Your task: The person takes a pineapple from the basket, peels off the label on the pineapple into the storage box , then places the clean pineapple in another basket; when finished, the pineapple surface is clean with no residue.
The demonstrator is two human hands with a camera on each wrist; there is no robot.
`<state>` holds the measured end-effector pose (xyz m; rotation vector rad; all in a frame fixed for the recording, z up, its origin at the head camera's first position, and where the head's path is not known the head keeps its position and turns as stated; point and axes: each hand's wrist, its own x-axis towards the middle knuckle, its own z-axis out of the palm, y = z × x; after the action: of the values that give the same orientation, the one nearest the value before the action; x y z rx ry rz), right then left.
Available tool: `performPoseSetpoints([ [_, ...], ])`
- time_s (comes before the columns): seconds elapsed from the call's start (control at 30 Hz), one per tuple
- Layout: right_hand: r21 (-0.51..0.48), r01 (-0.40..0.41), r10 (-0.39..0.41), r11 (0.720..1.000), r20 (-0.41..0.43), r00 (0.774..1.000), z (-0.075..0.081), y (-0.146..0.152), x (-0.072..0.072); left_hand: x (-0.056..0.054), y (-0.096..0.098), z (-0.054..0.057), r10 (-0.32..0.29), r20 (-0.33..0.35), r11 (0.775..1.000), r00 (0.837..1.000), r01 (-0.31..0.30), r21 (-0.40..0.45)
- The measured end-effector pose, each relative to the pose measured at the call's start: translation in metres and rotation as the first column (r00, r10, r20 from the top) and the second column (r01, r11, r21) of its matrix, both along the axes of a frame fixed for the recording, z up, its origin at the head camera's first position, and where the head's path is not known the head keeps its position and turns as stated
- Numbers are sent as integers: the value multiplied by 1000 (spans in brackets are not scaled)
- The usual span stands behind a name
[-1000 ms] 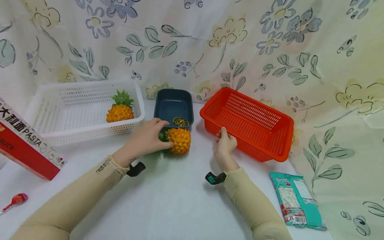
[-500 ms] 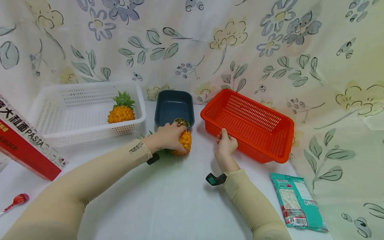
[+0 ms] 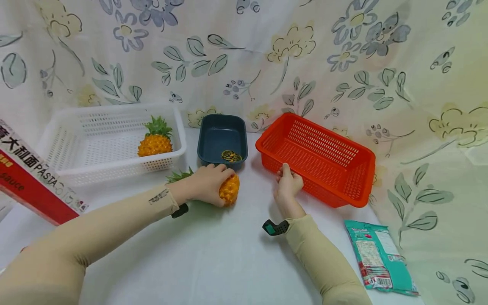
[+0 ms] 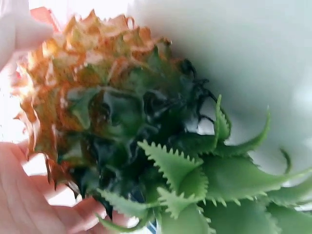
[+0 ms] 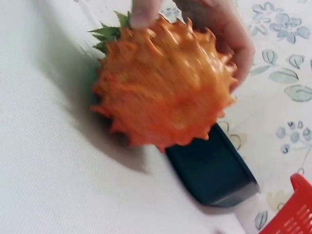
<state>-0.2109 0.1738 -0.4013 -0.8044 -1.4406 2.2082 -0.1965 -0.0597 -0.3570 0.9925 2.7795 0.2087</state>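
In the head view my left hand (image 3: 207, 184) grips a toy pineapple (image 3: 230, 189) just in front of the dark blue tray. The palm covers much of its middle; green leaves stick out behind the hand. In the left wrist view the fingers and thumb go round the pineapple's spiky body (image 4: 112, 97). The right wrist view has its orange end (image 5: 165, 92), with a shadow on the cloth beside it. My right hand (image 3: 289, 184) is at the front wall of the red basket (image 3: 316, 150), fingers loosely curled; whether it touches the basket is unclear.
A dark blue tray (image 3: 222, 127) at the back has gold coins (image 3: 230, 156) in it. To its left, a white basket (image 3: 95, 163) contains another pineapple (image 3: 155, 144). A pasta box (image 3: 34, 182) leans in at far left; a teal packet (image 3: 381, 256) lies front right.
My left hand has closed round the pineapple, which has since shifted slightly left, with its leaves now showing beyond the hand. The coins are uncovered again. My right hand stays put.
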Motion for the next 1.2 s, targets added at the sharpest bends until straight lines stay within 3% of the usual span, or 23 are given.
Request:
performPoseSetpoints([
  [0.13, 4, -2, 2, 1000, 5, 1000, 1, 0, 0, 4, -18, 3, -149, 37, 989, 988, 149, 16],
  [0.27, 3, -4, 4, 1000, 14, 1000, 2, 0, 0, 6, -39, 5, -291, 79, 956, 953, 288, 44],
  [0.4, -3, -6, 6, 1000, 16, 1000, 3, 0, 0, 11, -53, 11, -373, 95, 928, 923, 371, 41],
  [0.47, -6, -9, 9, 1000, 17, 1000, 2, 0, 0, 15, -57, 15, -387, 95, 922, 917, 387, 19],
  [0.67, -19, 3, -3, 1000, 4, 1000, 1, 0, -1, 23, -63, 18, -370, 89, 924, 925, 376, -65],
  [0.9, -15, 3, -3, 1000, 0, 1000, 0, 1, -1, 29, -64, 19, -384, 59, 921, 921, 387, -41],
  [0.97, -16, 1, -1, 1000, 3, 1000, 0, 1, -1, 31, -63, 19, -354, 48, 935, 934, 355, -24],
  [1.03, -20, 0, 0, 1000, -1, 1000, 0, 1, -1, 34, -61, 20, -279, 16, 960, 960, 279, -10],
  [1.13, -20, 2, -2, 1000, -6, 1000, 0, 0, -1, 38, -56, 22, -66, -7, 997, 998, 66, 30],
  [1.2, -16, 2, -2, 1000, -7, 1000, 0, 0, -1, 42, -51, 24, 100, 21, 993, 995, -100, 54],
])
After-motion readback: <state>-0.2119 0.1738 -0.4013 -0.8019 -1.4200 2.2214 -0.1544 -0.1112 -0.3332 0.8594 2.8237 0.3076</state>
